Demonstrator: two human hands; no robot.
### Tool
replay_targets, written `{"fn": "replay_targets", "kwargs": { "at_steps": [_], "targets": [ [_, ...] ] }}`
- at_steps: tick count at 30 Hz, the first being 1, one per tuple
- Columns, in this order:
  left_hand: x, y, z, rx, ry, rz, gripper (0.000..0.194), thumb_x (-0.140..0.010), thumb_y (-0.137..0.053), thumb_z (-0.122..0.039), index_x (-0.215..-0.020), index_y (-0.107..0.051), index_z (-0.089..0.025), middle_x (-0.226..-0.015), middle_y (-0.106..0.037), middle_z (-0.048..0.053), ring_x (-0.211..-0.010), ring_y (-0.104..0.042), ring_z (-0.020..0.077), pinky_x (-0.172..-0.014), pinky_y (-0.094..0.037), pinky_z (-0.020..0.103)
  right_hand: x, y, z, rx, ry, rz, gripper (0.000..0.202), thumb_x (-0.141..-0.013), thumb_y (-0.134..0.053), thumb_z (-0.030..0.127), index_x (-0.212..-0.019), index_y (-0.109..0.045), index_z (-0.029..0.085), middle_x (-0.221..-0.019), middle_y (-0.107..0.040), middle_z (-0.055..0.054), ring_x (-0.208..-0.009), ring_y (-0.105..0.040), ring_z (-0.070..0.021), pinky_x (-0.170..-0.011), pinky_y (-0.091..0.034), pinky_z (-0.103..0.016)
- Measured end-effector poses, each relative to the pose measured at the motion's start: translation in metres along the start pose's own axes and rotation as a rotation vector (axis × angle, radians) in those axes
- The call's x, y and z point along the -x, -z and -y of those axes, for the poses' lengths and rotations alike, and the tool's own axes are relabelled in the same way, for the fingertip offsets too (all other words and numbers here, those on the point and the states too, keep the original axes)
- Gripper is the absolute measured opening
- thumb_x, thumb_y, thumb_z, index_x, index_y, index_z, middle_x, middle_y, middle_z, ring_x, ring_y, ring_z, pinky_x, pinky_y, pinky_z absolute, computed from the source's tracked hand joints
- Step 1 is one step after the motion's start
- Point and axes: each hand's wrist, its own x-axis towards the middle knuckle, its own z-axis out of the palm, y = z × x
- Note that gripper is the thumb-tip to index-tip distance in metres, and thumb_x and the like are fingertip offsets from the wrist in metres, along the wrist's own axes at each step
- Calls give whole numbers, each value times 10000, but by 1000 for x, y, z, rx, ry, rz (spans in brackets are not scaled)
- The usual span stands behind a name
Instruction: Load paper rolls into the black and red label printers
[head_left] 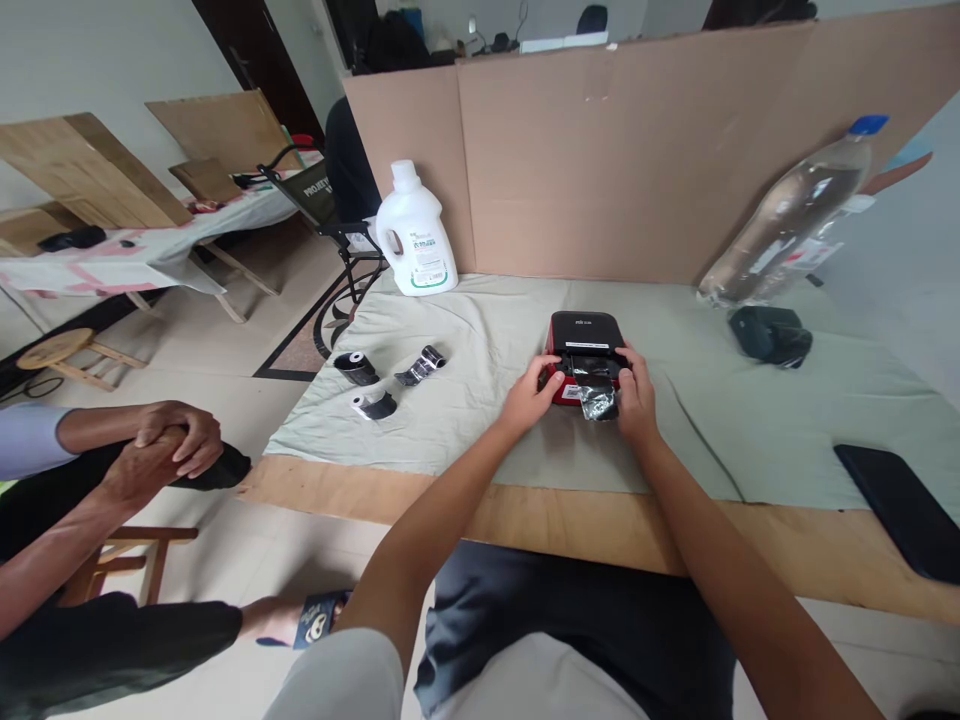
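A small black and red label printer [585, 330] sits on the cloth in front of me, its front facing me. A shiny black strip [598, 402] hangs out of its front opening. My left hand [532, 392] grips the printer's left front side, thumb and fingers at the edge. On the opposite side, my right hand [637, 395] grips the right front corner, close beside the strip. To the left lie a black roll [355, 368], a black and white roll [374, 403] and a partly unwound dark roll [423, 366].
A white detergent bottle [417, 235] stands at the back left before a cardboard panel [600, 160]. A large clear bottle [787, 220], a black wrapped object [771, 336] and a black phone [904, 510] are on the right. Another person's clasped hands [169, 445] are at the left.
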Motion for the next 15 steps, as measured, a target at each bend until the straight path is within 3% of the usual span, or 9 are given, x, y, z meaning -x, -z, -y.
{"fn": "replay_targets", "kwargs": {
  "at_steps": [3,8,10,12,13,15],
  "targets": [
    [1,0,6,38,-111,24,412,-1033,-576,-489,-1387,-620,-284,-1543,-615,59,-1470,-556,257,-1293,-380,432,-18,1,1,-27,-2,7,492,-1038,-410,552,-1363,-646,268,-1599,-553,-95,-1451,-540,-288,-1259,-367,-541],
    [2,2,11,31,-188,39,425,-1067,-511,-439,-1448,-598,-273,-1573,-590,51,-1510,-510,239,-1318,-342,431,-67,-2,9,114,-97,29,604,-966,-525,496,-1509,-592,240,-1451,-675,-106,-1235,-673,-260,-1125,-513,-447],
    [2,3,9,22,-176,42,419,-1069,-510,-424,-1451,-601,-277,-1574,-590,43,-1504,-517,236,-1316,-349,428,-79,-4,16,213,-79,-7,550,-919,-549,419,-1417,-671,219,-1408,-693,-117,-1124,-705,-246,-1011,-572,-403],
    [2,4,7,14,-169,44,411,-1070,-508,-406,-1447,-607,-275,-1573,-593,42,-1500,-522,236,-1313,-354,427,-86,-6,23,334,-45,-31,424,-880,-543,357,-1195,-774,191,-1295,-736,-131,-1021,-719,-248,-917,-594,-391],
    [2,5,6,10,-171,43,409,-1072,-503,-398,-1446,-608,-271,-1571,-595,43,-1502,-520,236,-1313,-353,428,-89,-7,26,397,-47,5,361,-866,-544,338,-1072,-798,184,-1199,-765,-133,-976,-723,-254,-894,-594,-393],
    [2,5,4,-1,-179,44,406,-1074,-493,-388,-1444,-610,-269,-1566,-601,45,-1504,-517,237,-1311,-357,426,-98,-8,33,514,-84,201,285,-853,-560,317,-912,-808,190,-1021,-798,-115,-926,-730,-267,-898,-584,-402]
  ]
}}
